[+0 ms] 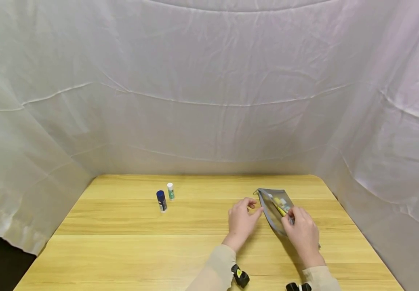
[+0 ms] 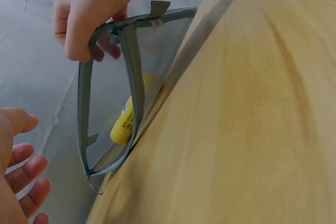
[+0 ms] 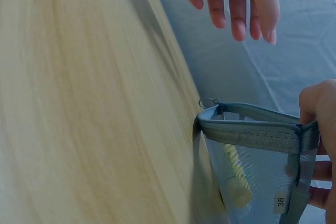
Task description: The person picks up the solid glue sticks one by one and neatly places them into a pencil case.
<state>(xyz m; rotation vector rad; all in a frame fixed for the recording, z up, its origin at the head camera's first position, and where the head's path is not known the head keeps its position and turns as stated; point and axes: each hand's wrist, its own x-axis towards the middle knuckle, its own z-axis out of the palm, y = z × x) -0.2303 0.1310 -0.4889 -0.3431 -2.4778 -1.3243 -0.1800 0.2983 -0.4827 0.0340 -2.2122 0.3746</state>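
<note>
- I observe a grey mesh pouch point(image 3: 261, 163) over the right half of the table point(image 1: 129, 254), between its middle and the right edge; whether its underside touches the surface I cannot tell.
- I find the right hand point(image 1: 302, 232) with its fingers clamped on the pouch's rim, at the end nearer the table's front edge.
- I find the left hand point(image 1: 243, 220) just beside the pouch's mouth, fingers apart and loosely bent, holding nothing.
- I record the mouth as unzipped and gaping, with a metal ring at its far end and a small label point(image 3: 281, 201) marked 38 on the outside.
- I see a yellow tube point(image 2: 125, 127) with dark print inside the pouch; other contents are too small for me to identify.
- I note two upright sticks toward the table's far left corner: a blue-capped stick point(image 1: 161, 201) and, just beside it and closer to the back edge, a white-capped stick point(image 1: 171, 192).
</note>
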